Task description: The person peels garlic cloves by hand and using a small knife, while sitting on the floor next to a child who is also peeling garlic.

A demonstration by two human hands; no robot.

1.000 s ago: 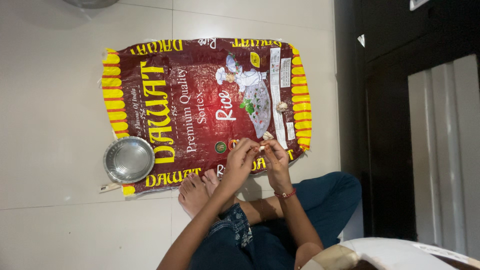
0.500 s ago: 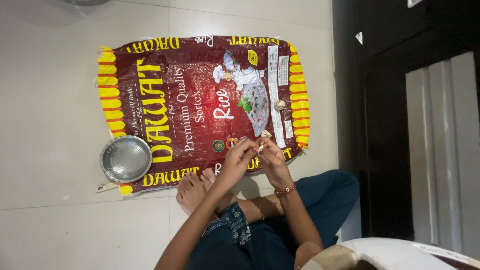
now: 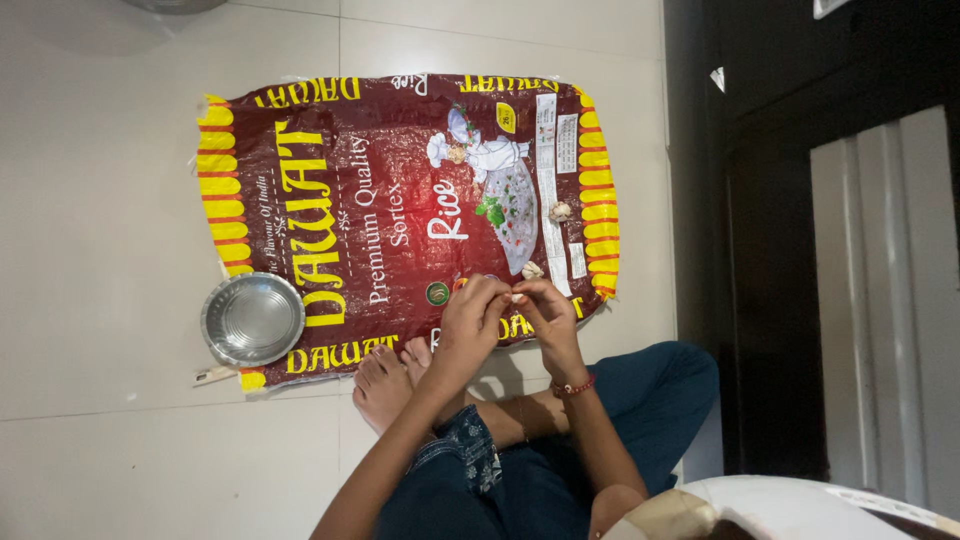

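both hands met over the near edge of a maroon and yellow woven plastic sack point(image 3: 380, 200) spread flat on the tiled floor; the left hand point(image 3: 470, 325) and right hand point(image 3: 545, 310) pinched one small pale piece point(image 3: 516, 297) between their fingertips. two similar pale pieces point(image 3: 560, 211) lay on the sack. beside it sat a round steel bowl point(image 3: 252, 319), its contents impossible to tell.

Steel bowl point(image 3: 252, 319) on sack point(image 3: 400, 200) corner, left of hands.

small item in fingertips point(image 3: 515, 297) unclear, grey vessel point(image 3: 172, 5) cut off
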